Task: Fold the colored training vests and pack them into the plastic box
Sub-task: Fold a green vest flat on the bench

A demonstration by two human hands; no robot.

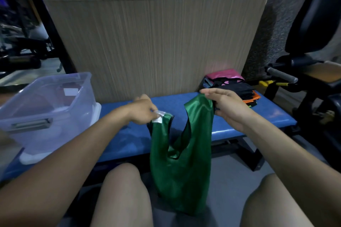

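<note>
Green vest (pixel 180 164) hangs unfolded over the blue tabletop (pixel 127 143), each shoulder strap pinched in the grip of the left hand (pixel 143 112) and right hand (pixel 226 106) — more vests (pixel 232 86) wait piled right, and the plastic box (pixel 44 108) looks barely filled — so most remains.

I can read no text, number or brand anywhere. The white tag (pixel 159 116) at the neck of the green vest (pixel 181 162), pinched in my left hand (pixel 143 111) near the middle of the frame, shows no legible print. The pale label (pixel 71 91) seen through the plastic box (pixel 46 108) at the left is blank from here. The vest pile (pixel 234 86) at the right of the counter (pixel 129 134) shows no lettering either.
</note>
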